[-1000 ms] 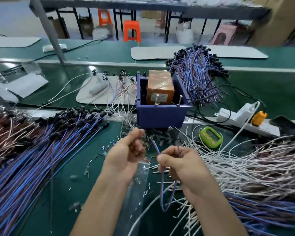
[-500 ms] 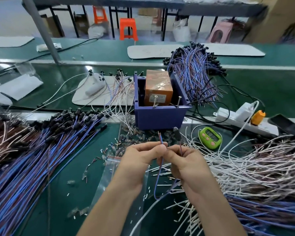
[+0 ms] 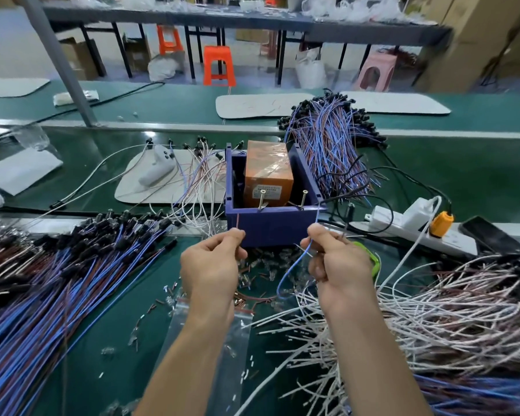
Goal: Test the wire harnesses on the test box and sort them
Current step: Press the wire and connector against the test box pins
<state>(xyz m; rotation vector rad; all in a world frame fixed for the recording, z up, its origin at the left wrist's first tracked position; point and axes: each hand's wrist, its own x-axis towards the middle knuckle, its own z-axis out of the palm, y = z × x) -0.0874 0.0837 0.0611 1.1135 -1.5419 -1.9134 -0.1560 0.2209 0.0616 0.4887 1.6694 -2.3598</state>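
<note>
A blue test box with an orange block inside and two upright metal pins on its front rim stands mid-table. My left hand pinches the brown lead of a wire harness, its bare tip pointing up just below the box front. My right hand pinches the blue lead, whose end rises toward the right pin. The harness loops down between my hands. The tips are apart from the pins.
A big pile of blue and brown harnesses lies left, white wires right, another harness bundle behind the box. A power strip, green counter, plastic bag and loose clear parts surround my hands.
My hands, close together before, have spread apart and lifted toward the box front, separating the two leads of the harness.
</note>
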